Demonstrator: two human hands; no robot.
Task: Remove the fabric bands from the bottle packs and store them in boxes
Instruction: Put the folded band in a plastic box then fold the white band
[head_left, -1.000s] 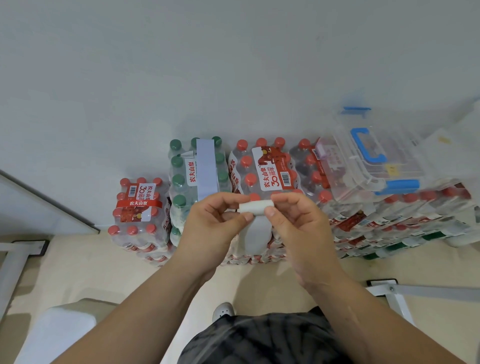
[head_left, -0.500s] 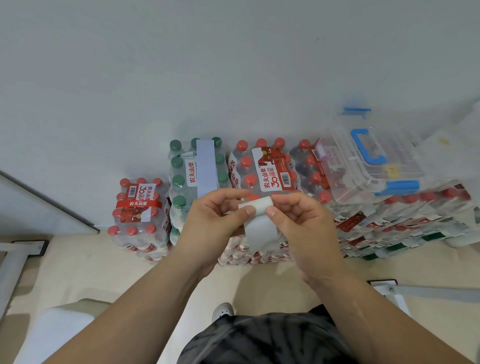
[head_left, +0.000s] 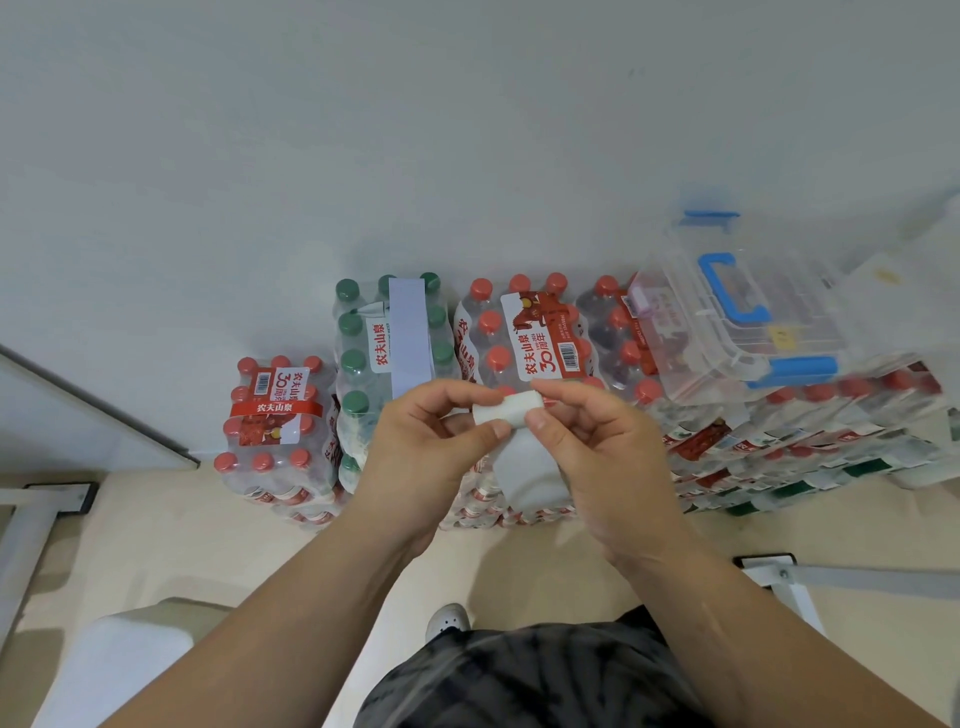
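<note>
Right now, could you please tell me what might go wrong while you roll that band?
The band is only pinched between left hand and right hand, with its tail hanging loose, so the roll may unwind or drop. The box looks closed and sits atop the packs; opening it one-handed might tip it.

This looks like a stockroom or storage corner. Shrink-wrapped bottle packs (head_left: 540, 332) are stacked across mid-frame on a pale floor (head_left: 171, 540) against a bare white wall (head_left: 363, 130). A clear box (head_left: 727, 322) sits on the right-hand stack, and a metal frame (head_left: 857, 577) shows at lower right.
</note>
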